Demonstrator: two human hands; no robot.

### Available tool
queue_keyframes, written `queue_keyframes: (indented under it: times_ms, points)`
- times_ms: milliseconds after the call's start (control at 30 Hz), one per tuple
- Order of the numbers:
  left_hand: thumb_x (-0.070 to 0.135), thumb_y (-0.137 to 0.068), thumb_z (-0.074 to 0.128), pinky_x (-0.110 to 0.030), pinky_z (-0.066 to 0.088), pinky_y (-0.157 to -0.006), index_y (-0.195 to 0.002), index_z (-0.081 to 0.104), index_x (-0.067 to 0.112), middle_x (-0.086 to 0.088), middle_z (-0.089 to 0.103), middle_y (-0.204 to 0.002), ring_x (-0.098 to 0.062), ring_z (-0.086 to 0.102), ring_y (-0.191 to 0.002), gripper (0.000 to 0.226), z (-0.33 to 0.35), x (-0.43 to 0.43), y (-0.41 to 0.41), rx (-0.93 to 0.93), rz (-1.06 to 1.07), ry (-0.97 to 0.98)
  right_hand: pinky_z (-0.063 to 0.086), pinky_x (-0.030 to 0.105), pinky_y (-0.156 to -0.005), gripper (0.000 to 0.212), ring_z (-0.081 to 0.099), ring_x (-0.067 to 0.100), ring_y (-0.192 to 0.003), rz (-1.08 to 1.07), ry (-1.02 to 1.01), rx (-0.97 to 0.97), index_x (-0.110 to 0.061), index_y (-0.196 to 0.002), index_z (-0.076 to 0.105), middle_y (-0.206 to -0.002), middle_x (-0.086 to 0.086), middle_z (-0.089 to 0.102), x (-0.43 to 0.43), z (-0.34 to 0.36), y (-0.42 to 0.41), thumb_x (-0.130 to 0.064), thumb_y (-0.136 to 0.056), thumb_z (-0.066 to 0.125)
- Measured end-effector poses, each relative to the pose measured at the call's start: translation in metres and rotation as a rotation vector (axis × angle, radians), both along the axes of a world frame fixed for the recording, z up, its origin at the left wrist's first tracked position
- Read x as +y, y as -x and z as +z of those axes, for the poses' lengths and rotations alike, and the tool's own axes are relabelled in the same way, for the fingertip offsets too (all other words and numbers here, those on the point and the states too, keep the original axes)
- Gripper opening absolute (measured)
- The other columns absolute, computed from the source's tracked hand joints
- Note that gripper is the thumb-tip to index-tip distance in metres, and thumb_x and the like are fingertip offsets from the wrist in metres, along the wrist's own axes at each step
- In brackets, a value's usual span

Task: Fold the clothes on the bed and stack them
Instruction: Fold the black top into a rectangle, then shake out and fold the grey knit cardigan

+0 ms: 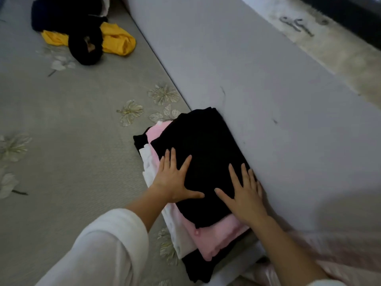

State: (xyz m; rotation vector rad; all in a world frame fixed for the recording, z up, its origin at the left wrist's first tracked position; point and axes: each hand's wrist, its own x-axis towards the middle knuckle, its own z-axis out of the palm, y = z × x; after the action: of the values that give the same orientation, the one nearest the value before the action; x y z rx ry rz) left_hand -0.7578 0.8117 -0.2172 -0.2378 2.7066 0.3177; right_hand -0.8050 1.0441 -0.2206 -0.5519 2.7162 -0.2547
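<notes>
- stack [216, 236] sits on the bed [72, 120], its right side touching the grey panel [268, 89]; black piece [206, 141] on top.
- left grip [175, 178] open and flat, fingers spread, pressing the near-left of the black piece; holds nothing.
- right grip [245, 193] the same, flat on the near-right of the piece, close to the panel.
- risk: layers not square. pink and white stick out left and near of the black piece, and a black bottom layer pokes out nearest. uneven pressure or a quick lift could skew the top or slump the stack leftward.
- risk: fingers dragging on lift-off could pull the fold open.
- edges: panel shuts off everything right of the stack.
- room: open bed left of and beyond the stack. loose pile [68, 19] with a yellow garment [119, 42] lies well beyond-left, not yet folded, a long reach.
</notes>
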Motion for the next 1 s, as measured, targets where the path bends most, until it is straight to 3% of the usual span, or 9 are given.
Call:
queue_keyframes:
  times_ms: [167,300,367,467,633,767,1000]
  points:
    - [0.093,-0.058,0.041,-0.043,-0.014,-0.113,-0.147,-0.020,0.033,-0.019,-0.032,-0.151,-0.033,-0.031,-0.139,0.124,0.001,0.000,-0.003,-0.045,0.027,-0.009,-0.013,0.047,-0.114,0.082,-0.023,0.024,-0.144,0.022,-0.101,-0.034,-0.042,-0.135,-0.037,-0.157,0.004,-0.026,-0.009,0.002,0.001,-0.079,-0.082,0.015]
    - [0.078,-0.079,0.040,-0.042,-0.011,-0.115,-0.151,-0.010,0.029,-0.014,-0.021,-0.157,-0.028,-0.023,-0.144,0.100,0.032,0.006,-0.020,0.032,0.068,-0.072,-0.004,0.051,-0.115,0.078,-0.009,0.023,-0.147,-0.019,-0.057,0.031,-0.029,-0.152,-0.002,-0.161,0.004,-0.006,-0.018,0.043,-0.003,-0.064,-0.092,0.032]
    - [0.062,-0.091,0.038,-0.041,-0.009,-0.116,-0.152,-0.003,0.028,-0.010,-0.013,-0.159,-0.026,-0.016,-0.146,0.081,0.049,0.005,-0.047,0.165,0.131,-0.130,0.002,0.050,-0.115,0.067,0.003,0.019,-0.146,-0.014,0.042,0.169,-0.020,-0.150,0.018,-0.160,0.004,0.011,-0.033,0.066,-0.020,-0.051,-0.094,0.039]
    - [0.046,-0.096,0.040,-0.043,-0.002,-0.118,-0.152,0.005,0.024,-0.010,-0.003,-0.160,-0.026,-0.005,-0.147,0.070,0.077,-0.009,-0.103,0.206,0.273,-0.166,0.011,0.043,-0.113,0.056,0.015,0.017,-0.143,0.036,0.148,0.178,-0.017,-0.143,0.033,-0.155,0.003,0.026,-0.069,0.095,-0.063,-0.039,-0.094,0.045]
    - [0.038,-0.093,0.045,-0.046,0.005,-0.117,-0.151,0.015,0.019,-0.013,0.013,-0.158,-0.027,0.011,-0.146,0.068,0.119,-0.059,-0.223,0.129,0.582,-0.150,0.023,0.035,-0.100,0.045,0.031,0.020,-0.129,0.182,0.246,0.023,-0.016,-0.133,0.044,-0.140,0.003,0.043,-0.160,0.124,-0.172,-0.032,-0.092,0.050]
    - [0.037,-0.092,0.047,-0.047,0.010,-0.116,-0.148,0.023,0.018,-0.013,0.025,-0.153,-0.029,0.021,-0.141,0.064,0.153,-0.123,-0.339,0.149,0.729,-0.091,0.023,0.036,-0.100,0.044,0.035,0.021,-0.127,0.337,0.295,-0.091,-0.016,-0.133,0.045,-0.137,0.002,0.047,-0.253,0.142,-0.285,-0.034,-0.093,0.049]
    - [0.040,-0.095,0.040,-0.040,0.024,-0.110,-0.146,0.031,0.018,-0.011,0.037,-0.148,-0.028,0.031,-0.135,0.056,0.192,-0.227,-0.624,0.179,1.129,-0.055,0.029,0.042,-0.103,0.045,0.036,0.025,-0.128,0.617,0.177,-0.163,-0.015,-0.135,0.044,-0.138,0.006,0.047,-0.388,0.164,-0.519,-0.037,-0.095,0.044]
